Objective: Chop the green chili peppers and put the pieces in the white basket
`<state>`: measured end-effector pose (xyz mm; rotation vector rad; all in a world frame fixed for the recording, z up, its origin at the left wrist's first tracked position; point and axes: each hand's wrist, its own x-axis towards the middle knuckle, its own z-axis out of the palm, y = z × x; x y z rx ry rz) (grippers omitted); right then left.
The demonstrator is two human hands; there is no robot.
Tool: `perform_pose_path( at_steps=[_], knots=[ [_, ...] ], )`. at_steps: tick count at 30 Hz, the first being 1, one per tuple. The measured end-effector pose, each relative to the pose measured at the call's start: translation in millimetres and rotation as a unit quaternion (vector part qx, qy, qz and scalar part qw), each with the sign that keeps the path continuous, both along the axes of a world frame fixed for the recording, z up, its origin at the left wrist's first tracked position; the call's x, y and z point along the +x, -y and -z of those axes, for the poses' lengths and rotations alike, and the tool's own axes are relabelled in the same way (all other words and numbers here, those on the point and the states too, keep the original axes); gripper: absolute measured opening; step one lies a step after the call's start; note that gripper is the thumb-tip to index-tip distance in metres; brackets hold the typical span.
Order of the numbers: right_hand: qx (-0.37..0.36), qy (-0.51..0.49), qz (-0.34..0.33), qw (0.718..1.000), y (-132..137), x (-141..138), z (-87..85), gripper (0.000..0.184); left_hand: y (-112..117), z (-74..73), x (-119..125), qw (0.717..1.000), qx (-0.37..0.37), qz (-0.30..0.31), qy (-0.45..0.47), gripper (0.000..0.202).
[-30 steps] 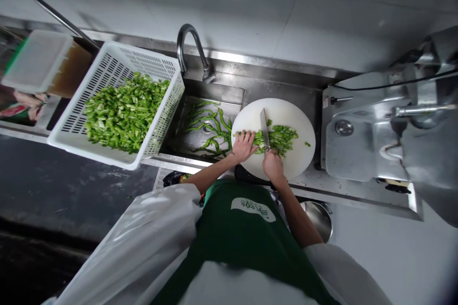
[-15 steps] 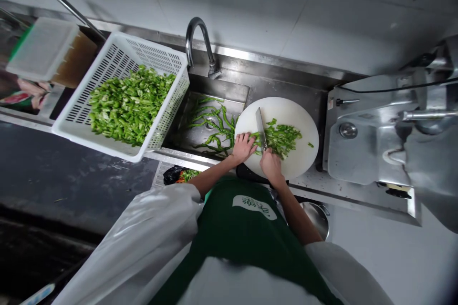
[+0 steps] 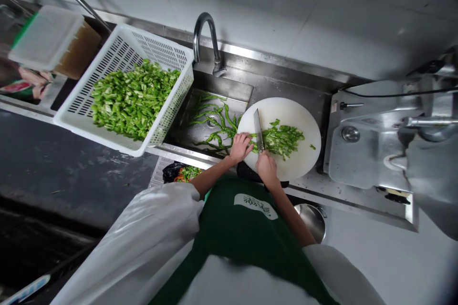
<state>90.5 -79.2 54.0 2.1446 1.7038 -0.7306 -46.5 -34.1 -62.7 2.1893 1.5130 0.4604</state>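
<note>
A round white cutting board (image 3: 286, 109) rests over the sink's right part. My right hand (image 3: 265, 167) grips the handle of a cleaver (image 3: 258, 129) whose blade stands on the board. My left hand (image 3: 240, 147) is curled, fingertips pressed on the uncut green peppers at the board's left edge, just left of the blade. A heap of chopped green pepper (image 3: 284, 139) lies to the right of the blade.
Whole green peppers (image 3: 211, 126) lie in the steel sink under the faucet (image 3: 207, 38). A white slotted basket (image 3: 125, 90) of chopped pepper sits tilted at the left. A steel machine (image 3: 390, 143) stands at the right. A metal bowl (image 3: 313, 219) sits below the counter.
The cleaver and both hands have shifted a little leftward along the peppers, and the chopped heap to the right has grown. The view has drifted slightly.
</note>
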Motion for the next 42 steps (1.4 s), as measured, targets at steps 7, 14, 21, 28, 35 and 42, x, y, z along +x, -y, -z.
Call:
perform_pose_path(
  at_steps=[7, 14, 21, 28, 35, 42],
  knots=[
    [0.021, -0.01, -0.011, 1.0, -3.0, 10.4, -20.8, 0.033, 7.6, 1.0, -18.4, 0.996, 0.038, -0.052, 0.055, 0.041],
    [0.012, -0.027, 0.011, 1.0, 0.6, -27.4, -0.3, 0.034, -3.5, 5.0, -39.4, 0.993, -0.007, 0.11, 0.052, 0.046],
    [0.022, -0.036, 0.017, 0.999, -3.3, 23.1, 8.4, 0.035, -10.9, 20.2, -4.9, 0.99, 0.025, 0.073, 0.117, 0.019],
    [0.051, 0.02, 0.014, 0.998, 14.4, 35.7, -17.9, 0.035, -7.4, 17.4, 15.7, 0.978, 0.083, -0.031, 0.19, 0.018],
    [0.036, -0.003, -0.018, 0.999, -2.0, 5.5, 4.8, 0.033, 1.9, 22.4, -10.1, 0.984, 0.06, -0.012, 0.166, 0.022],
    [0.047, 0.015, -0.043, 0.998, -1.4, 9.8, -5.5, 0.034, 9.2, 22.9, -18.9, 0.97, 0.101, -0.076, 0.206, 0.029]
  ],
)
